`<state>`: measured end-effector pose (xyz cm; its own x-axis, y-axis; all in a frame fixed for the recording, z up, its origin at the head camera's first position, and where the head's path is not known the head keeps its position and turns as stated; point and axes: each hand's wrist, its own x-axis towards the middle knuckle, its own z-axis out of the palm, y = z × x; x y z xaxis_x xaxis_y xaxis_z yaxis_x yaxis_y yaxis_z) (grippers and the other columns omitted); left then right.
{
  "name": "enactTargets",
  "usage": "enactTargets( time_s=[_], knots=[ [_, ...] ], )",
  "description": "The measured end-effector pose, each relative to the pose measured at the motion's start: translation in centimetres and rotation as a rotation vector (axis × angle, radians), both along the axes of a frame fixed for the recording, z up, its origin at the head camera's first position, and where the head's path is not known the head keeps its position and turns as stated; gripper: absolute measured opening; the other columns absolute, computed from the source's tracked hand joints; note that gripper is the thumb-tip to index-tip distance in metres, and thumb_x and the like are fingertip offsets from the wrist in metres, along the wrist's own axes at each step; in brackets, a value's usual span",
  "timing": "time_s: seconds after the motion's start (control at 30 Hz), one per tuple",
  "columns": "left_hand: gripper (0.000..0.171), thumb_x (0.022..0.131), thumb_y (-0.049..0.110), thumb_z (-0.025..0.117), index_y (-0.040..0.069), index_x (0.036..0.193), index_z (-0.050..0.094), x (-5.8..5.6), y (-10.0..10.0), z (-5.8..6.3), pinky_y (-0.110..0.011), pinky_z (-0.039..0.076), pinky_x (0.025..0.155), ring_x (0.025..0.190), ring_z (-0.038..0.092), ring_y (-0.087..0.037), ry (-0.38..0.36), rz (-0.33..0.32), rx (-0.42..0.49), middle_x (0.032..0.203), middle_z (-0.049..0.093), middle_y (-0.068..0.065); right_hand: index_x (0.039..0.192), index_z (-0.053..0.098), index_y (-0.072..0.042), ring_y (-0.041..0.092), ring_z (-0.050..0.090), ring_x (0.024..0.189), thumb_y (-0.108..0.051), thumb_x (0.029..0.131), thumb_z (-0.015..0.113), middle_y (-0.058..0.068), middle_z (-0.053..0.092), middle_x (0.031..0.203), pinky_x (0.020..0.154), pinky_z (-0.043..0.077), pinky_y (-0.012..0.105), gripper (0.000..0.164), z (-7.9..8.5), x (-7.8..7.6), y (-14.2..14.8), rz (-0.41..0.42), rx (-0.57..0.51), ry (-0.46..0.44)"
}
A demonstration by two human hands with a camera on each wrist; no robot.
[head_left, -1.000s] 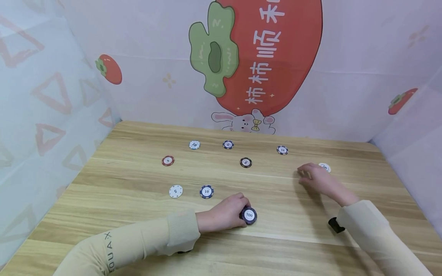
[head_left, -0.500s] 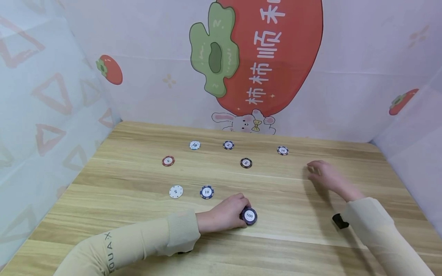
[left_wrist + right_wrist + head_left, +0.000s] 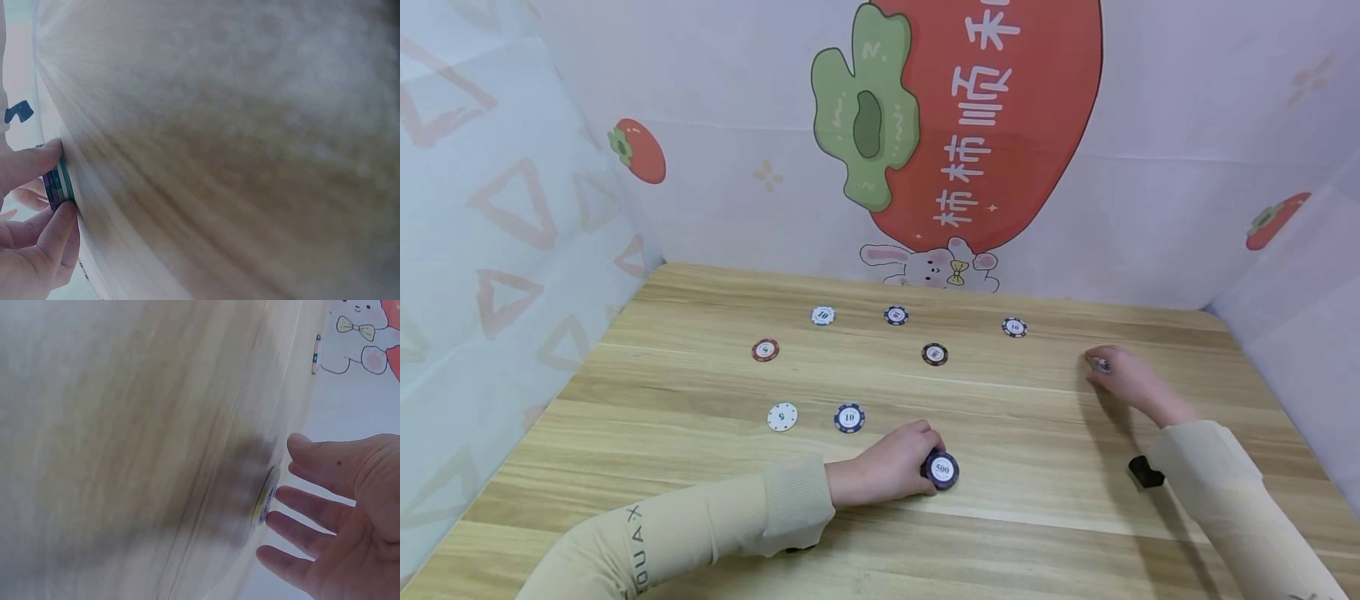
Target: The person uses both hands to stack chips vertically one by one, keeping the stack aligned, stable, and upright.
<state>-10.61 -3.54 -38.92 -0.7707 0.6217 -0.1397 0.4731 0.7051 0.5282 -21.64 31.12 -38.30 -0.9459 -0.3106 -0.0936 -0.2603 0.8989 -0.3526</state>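
The left hand (image 3: 891,462) pinches a chip stack (image 3: 942,471) by its rim, presumably keeping it square, while the right hand (image 3: 1131,387) spreads loosely at a single chip (image 3: 1102,365) beyond and right of the stack, contact unclear, other chips (image 3: 849,417) lying flat on the wood-grained bench (image 3: 1015,550) before a fruit-printed wall (image 3: 722,83).

stack (image 3: 942,472): several chips piled flat, a dark one marked 500 on top, green and white edges below; pinched between thumb and fingers of the left hand (image 3: 887,467).
chip (image 3: 266,499): pale face, dark print too blurred to read, yellowish edge; lies flat at far right, fingertips of the right hand (image 3: 1129,382) beside it.
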Motion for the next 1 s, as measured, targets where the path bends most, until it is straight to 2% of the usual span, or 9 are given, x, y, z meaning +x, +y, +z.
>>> enactTargets(
  time_s=[0.4, 0.8, 1.0],
  knots=[
    [0.036, 0.071, 0.013, 0.078, 0.006, 0.102, 0.061, 0.03, -0.03, 0.12, -0.016, 0.043, 0.078, 0.085, 0.051, -0.004, -0.009, 0.002, 0.0, 0.093, 0.052, 0.003, 0.107, 0.053, 0.018, 0.056, 0.046, 0.098, 0.004, 0.08, 0.055, 0.041, 0.047, 0.107, 0.083, 0.038, 0.06, 0.03, -0.39, -0.13, 0.29, 0.007, 0.066, 0.089],
    [0.036, 0.071, 0.014, 0.078, 0.006, 0.103, 0.061, 0.07, -0.05, 0.08, -0.016, 0.043, 0.078, 0.085, 0.051, -0.004, -0.016, 0.005, -0.002, 0.094, 0.053, 0.003, 0.107, 0.053, 0.017, 0.051, 0.049, 0.091, 0.005, 0.08, 0.057, 0.039, 0.048, 0.101, 0.078, 0.041, 0.057, 0.029, -0.25, -0.09, 0.18, -0.022, 0.083, 0.069],
    [0.035, 0.071, 0.013, 0.077, 0.006, 0.102, 0.061, -0.01, -0.05, 0.09, -0.016, 0.043, 0.077, 0.084, 0.05, -0.004, -0.008, 0.0, 0.004, 0.093, 0.052, 0.004, 0.098, 0.057, 0.015, 0.044, 0.047, 0.081, 0.003, 0.072, 0.065, 0.034, 0.045, 0.091, 0.07, 0.041, 0.052, 0.03, -0.36, 0.06, 0.43, -0.033, 0.014, 0.17]
  ],
)
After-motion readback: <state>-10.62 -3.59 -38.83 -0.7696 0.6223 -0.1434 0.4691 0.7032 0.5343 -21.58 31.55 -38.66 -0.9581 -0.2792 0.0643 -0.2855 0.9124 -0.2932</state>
